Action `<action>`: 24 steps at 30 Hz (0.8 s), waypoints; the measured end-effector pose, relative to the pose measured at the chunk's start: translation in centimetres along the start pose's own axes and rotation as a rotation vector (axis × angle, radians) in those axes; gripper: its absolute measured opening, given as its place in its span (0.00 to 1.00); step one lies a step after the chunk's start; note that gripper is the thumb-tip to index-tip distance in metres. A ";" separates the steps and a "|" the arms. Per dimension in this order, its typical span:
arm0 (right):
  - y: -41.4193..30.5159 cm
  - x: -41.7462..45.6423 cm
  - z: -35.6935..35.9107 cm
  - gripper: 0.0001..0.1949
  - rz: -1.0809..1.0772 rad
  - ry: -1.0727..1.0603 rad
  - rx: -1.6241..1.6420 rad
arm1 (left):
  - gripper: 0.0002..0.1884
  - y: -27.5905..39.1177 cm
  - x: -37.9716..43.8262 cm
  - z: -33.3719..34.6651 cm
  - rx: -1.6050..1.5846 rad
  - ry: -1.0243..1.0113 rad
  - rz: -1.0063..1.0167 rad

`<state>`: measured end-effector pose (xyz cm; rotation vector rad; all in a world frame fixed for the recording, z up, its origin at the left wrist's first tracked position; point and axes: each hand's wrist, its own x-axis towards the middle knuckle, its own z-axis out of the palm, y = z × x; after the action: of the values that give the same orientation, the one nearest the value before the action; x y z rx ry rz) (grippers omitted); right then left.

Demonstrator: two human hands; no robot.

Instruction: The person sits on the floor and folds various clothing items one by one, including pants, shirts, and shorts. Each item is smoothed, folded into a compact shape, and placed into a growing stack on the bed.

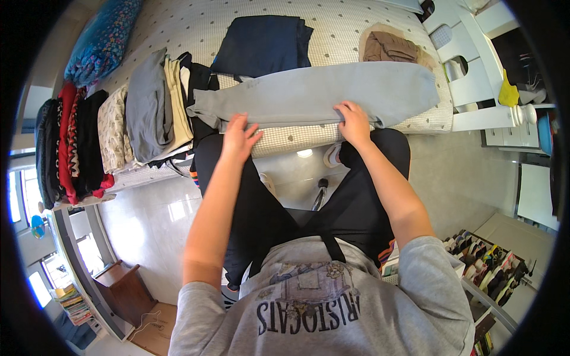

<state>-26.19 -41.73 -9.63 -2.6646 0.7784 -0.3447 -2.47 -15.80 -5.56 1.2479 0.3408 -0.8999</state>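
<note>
Grey sweatpants, folded lengthwise into a long strip, lie across the near edge of the bed. My left hand is at the strip's near edge towards its narrow cuffed end, fingers spread and palm partly turned up, holding nothing. My right hand rests with bent fingertips on the near edge, right of the middle; whether it pinches the cloth cannot be told. Just behind the strip lies a dark navy folded garment. A brown quilted item sits at the back right.
Folded clothes stand in a row on the bed's left side, with red and black ones at its far end. A blue floral bundle lies behind them. The white bed frame bounds the right. A wooden cabinet stands lower left.
</note>
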 end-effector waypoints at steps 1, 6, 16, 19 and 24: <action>0.1 0.1 -0.1 0.25 0.002 0.009 -0.010 | 0.30 -1.4 1.1 0.2 -0.102 0.079 -0.039; 1.2 0.2 -0.6 0.17 -0.001 -0.055 -0.047 | 0.21 -4.4 5.5 -0.2 -0.057 0.380 0.213; 3.0 -0.4 -2.2 0.16 0.120 0.009 -0.062 | 0.11 3.6 6.5 -3.0 -0.104 0.366 0.315; 3.4 -1.1 -3.2 0.18 0.099 0.050 -0.039 | 0.14 3.1 2.7 -1.8 -0.210 0.419 0.443; 1.9 -2.8 -4.6 0.17 0.054 0.044 0.158 | 0.17 2.3 3.0 -1.4 -0.311 0.453 0.430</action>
<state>-30.82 -42.81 -6.56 -2.4919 0.8007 -0.4338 1.46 -15.65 -6.52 1.1631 0.5236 -0.1802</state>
